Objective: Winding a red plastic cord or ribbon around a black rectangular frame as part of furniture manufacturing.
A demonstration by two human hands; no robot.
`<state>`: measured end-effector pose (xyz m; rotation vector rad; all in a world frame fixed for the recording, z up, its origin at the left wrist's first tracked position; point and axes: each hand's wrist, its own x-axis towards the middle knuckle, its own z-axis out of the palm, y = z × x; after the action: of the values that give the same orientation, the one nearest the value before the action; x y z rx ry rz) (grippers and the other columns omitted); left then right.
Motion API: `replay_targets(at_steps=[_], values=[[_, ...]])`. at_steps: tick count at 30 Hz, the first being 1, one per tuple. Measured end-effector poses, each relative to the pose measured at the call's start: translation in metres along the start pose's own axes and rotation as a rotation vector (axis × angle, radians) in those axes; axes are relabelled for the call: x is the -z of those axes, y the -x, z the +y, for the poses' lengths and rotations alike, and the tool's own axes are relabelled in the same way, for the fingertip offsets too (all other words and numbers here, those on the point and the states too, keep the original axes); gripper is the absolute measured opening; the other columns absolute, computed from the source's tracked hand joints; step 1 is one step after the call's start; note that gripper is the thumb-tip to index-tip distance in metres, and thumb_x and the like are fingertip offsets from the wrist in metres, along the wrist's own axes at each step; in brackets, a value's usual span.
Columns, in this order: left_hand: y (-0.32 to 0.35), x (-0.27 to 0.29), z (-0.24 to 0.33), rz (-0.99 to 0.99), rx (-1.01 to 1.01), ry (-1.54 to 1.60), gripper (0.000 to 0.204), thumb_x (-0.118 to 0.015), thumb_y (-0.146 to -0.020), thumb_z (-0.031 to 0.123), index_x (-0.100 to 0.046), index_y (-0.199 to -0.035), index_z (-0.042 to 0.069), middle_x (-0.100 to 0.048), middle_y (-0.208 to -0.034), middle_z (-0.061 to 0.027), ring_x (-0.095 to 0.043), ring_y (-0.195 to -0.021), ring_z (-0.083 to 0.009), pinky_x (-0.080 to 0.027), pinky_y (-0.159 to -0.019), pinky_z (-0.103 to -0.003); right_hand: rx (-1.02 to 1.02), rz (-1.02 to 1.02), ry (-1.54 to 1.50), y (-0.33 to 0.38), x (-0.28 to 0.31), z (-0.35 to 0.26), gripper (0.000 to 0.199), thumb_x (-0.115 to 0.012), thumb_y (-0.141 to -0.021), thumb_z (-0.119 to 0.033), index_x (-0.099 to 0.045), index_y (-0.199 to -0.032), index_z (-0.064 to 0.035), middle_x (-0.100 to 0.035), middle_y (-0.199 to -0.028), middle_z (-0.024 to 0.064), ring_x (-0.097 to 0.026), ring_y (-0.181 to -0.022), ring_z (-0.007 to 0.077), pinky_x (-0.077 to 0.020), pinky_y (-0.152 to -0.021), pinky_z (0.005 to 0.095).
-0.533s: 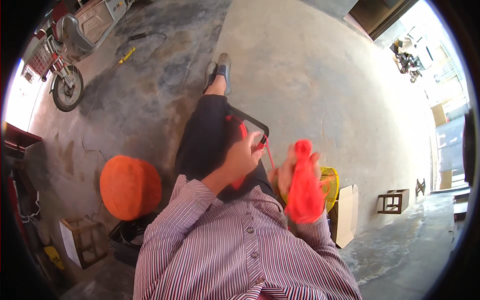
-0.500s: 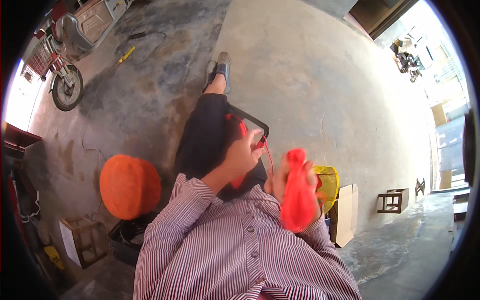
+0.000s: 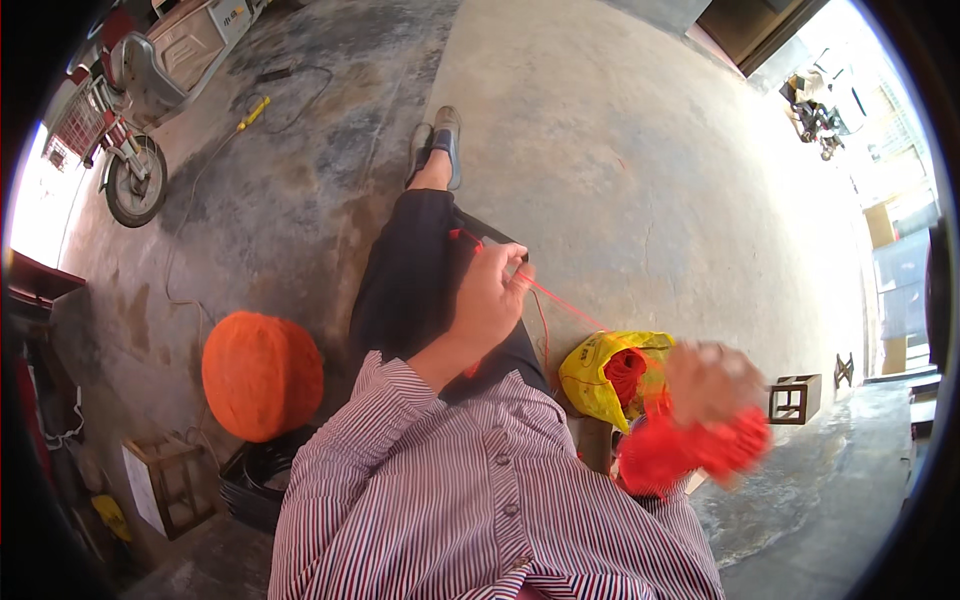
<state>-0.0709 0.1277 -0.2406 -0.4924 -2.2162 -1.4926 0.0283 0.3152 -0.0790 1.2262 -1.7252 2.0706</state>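
Over my dark trousers, my left hand (image 3: 490, 295) has its fingertips pinched together on a strand of red yarn (image 3: 562, 303). A dark bar-like frame lies across my lap, mostly hidden behind this hand, with red yarn by it. From the fingertips the strand runs nearly straight to the right, and another piece hangs down in a loose curve. Off to the right, my right hand (image 3: 715, 380) is smeared by motion. A bundle of red yarn (image 3: 690, 450) is gripped by it, also blurred. Between the hands stands a yellow bag (image 3: 585, 375) with a wound red skein (image 3: 626, 368) inside.
A big orange rounded bundle (image 3: 262, 378) sits left of me above a black crate (image 3: 250, 485). Wooden stools stand at the lower left (image 3: 170, 485) and at the right (image 3: 793, 400). A cable with a yellow end (image 3: 254, 112) trails over the floor near a parked motorbike (image 3: 135, 180).
My right hand has swung from before my belly out to the right with the red bundle, uncovering the yellow bag. The strand now stretches across. My left hand has stayed nearly in place.
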Motion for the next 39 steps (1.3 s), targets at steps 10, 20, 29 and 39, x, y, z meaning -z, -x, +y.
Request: replay_targets(at_steps=[10, 20, 29, 39], values=[[-0.023, 0.002, -0.043, -0.503, 0.597, -0.046, 0.039, -0.053, -0.095, 0.03, -0.062, -0.084, -0.006, -0.058, -0.058, -0.0173, -0.061, -0.053, -0.0276, -0.046, -0.053, -0.038, -0.775, -0.092, 1.154, 0.033, 0.013, 0.191, 0.03, -0.076, -0.071, -0.017, -0.069, -0.098, -0.0062, -0.063, -0.083, 0.01, -0.064, -0.075, 0.0296, -0.0507, -0.069, 0.0388], [-0.046, 0.038, 0.02, -0.226, 0.471, 0.227, 0.03, -0.056, -0.093, 0.022, -0.061, -0.075, -0.001, -0.052, -0.06, 0.0001, -0.047, -0.061, -0.0041, -0.041, -0.054, -0.025, -0.378, 0.143, 0.737, 0.029, -0.009, 0.166, 0.048, -0.071, -0.078, -0.008, -0.055, -0.122, -0.0026, -0.052, -0.131, 0.0147, -0.05, -0.122, 0.027, -0.0441, -0.099, 0.0353], [-0.024, 0.011, -0.027, -0.372, 0.86, 0.618, 0.027, -0.054, -0.095, 0.028, -0.055, -0.08, 0.006, -0.049, -0.062, 0.0001, -0.031, -0.041, -0.0048, -0.021, -0.037, -0.022, -0.345, 0.582, -0.514, 0.077, 0.053, 0.067, 0.04, -0.045, -0.099, -0.04, -0.05, -0.117, -0.0056, -0.048, -0.067, 0.001, -0.046, -0.051, 0.014, -0.0482, -0.07, 0.0385], [-0.02, 0.003, -0.024, -0.4, 1.149, 0.809, 0.01, -0.048, -0.081, 0.014, -0.053, -0.09, 0.011, -0.061, -0.073, -0.0125, -0.045, -0.044, -0.0081, -0.026, -0.037, -0.023, -1.233, 0.691, 0.253, 0.193, 0.028, 0.06, 0.026, -0.052, -0.095, -0.018, -0.059, -0.114, -0.0011, -0.057, -0.092, -0.0023, -0.054, -0.08, 0.0065, -0.0454, -0.071, 0.0227]])
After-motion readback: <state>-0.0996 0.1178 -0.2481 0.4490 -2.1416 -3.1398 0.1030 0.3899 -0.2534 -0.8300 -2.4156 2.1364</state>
